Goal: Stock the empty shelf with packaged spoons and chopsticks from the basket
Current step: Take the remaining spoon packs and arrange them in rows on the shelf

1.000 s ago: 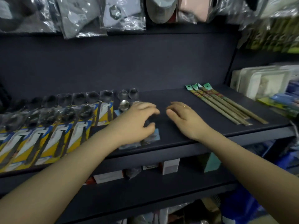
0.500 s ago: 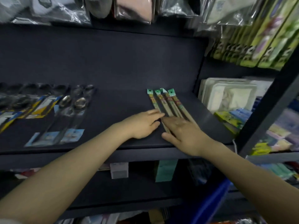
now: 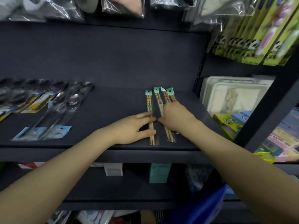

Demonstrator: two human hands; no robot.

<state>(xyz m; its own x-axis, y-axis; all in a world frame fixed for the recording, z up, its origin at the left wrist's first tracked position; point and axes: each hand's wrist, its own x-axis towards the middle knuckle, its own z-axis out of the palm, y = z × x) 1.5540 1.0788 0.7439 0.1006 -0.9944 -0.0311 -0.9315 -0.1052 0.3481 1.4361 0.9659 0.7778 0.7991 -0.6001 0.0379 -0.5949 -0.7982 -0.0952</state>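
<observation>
1. The chopstick packs (image 3: pixel 159 110) lie flat on the shelf (image 3: pixel 113 109), right of centre, well apart from the spoon packs (image 3: pixel 53 109) at the left.
2. Their long axis runs front to back, green tags (image 3: pixel 170 91) at the rear, bare tips near the shelf's front edge.
3. The left hand (image 3: pixel 134 128) pinches the leftmost pack near its front end; that grip is clenched on it.
4. The right hand (image 3: pixel 175 118) presses flat on the other packs, grip released.
5. Judged: the left hand is placed to slide its pack sideways, parallel to the rest.
</observation>
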